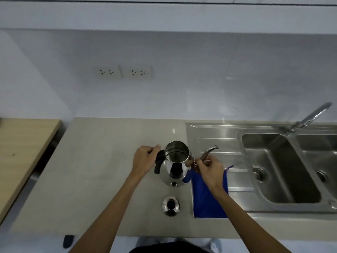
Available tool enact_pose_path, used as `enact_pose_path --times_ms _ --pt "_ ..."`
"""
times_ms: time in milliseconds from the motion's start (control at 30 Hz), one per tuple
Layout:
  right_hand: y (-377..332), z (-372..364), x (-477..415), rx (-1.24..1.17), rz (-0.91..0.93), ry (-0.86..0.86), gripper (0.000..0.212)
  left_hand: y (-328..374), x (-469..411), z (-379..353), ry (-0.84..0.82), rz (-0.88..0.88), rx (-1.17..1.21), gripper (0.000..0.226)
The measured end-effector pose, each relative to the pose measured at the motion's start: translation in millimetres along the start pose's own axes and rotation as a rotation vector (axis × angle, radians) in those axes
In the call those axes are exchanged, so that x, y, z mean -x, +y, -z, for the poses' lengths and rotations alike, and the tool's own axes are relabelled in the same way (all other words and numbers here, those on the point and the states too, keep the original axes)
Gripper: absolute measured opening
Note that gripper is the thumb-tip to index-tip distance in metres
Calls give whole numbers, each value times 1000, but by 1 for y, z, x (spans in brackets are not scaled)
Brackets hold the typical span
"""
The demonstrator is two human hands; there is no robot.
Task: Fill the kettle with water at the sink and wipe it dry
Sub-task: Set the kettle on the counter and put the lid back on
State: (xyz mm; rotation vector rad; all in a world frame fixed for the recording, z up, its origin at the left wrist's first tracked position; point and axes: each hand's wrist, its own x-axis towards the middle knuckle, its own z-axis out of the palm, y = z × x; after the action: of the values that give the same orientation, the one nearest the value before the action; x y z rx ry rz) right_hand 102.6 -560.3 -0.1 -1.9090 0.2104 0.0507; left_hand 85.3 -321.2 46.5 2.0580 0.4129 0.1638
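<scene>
A shiny steel kettle (174, 166) stands uncovered on the beige counter (102, 161), its thin curved spout (209, 151) pointing right toward the sink. My left hand (145, 159) is closed around its black handle (159, 161). My right hand (209, 168) pinches the lower part of the spout. The kettle's round steel lid (171, 206) lies on the counter just in front of the kettle. A blue cloth (206, 196) lies flat on the drainboard beneath my right forearm. The steel sink basin (277, 167) sits to the right, with the tap (312, 115) behind it.
A second basin (324, 161) is at the far right. A wooden table (21, 150) stands left of the counter, across a gap. Two wall sockets (125, 71) sit above the counter. A dark object (68, 241) lies below the counter's front edge.
</scene>
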Motion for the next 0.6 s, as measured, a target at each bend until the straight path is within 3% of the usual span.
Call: enact_pose_path --times_ms 300,600 --pt "-5 -96 -10 129 12 -121 15 -76 -22 59 -18 84 -6 61" --pt "-4 -143 -14 221 -3 -171 18 -123 -33 80 -29 146 -6 67"
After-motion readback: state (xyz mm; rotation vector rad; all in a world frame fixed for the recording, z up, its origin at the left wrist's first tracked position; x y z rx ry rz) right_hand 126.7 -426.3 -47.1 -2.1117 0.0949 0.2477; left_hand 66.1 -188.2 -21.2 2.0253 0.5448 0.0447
